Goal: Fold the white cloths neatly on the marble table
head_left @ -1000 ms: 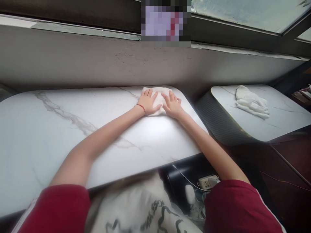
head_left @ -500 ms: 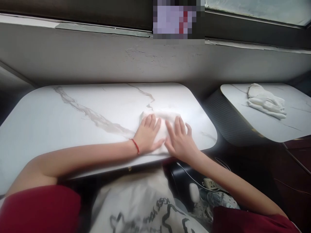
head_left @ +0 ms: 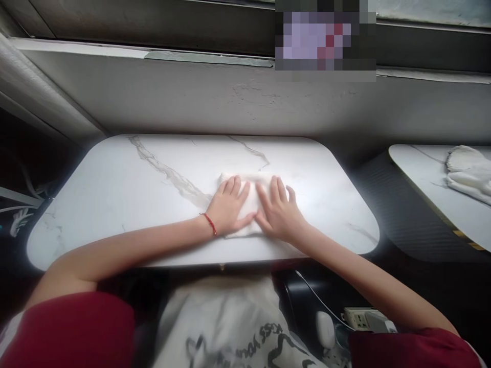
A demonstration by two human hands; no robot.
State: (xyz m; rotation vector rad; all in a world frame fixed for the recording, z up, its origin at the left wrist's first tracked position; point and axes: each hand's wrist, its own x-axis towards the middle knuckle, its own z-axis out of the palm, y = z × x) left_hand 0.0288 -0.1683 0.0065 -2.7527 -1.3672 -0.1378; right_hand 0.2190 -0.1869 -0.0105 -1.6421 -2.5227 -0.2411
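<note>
A folded white cloth (head_left: 249,197) lies flat on the white marbled tabletop (head_left: 153,199), right of its middle. My left hand (head_left: 229,204), with a red cord bracelet at the wrist, presses down on the cloth's left part with its fingers stretched out. On the right part rests my right hand (head_left: 279,210), its fingers spread and pointing away from me. Both thumbs come close together over the cloth. Part of the cloth is hidden under the hands.
A second marbled table (head_left: 433,179) stands to the right, with a crumpled white cloth (head_left: 470,171) on it. Behind the tables runs a grey wall (head_left: 184,97). Below the front edge are a power strip (head_left: 360,319) and a white cable (head_left: 322,304).
The view has turned left, so both tables sit further right in the picture. Both hands and the cloth under them have shifted left over the tabletop.
</note>
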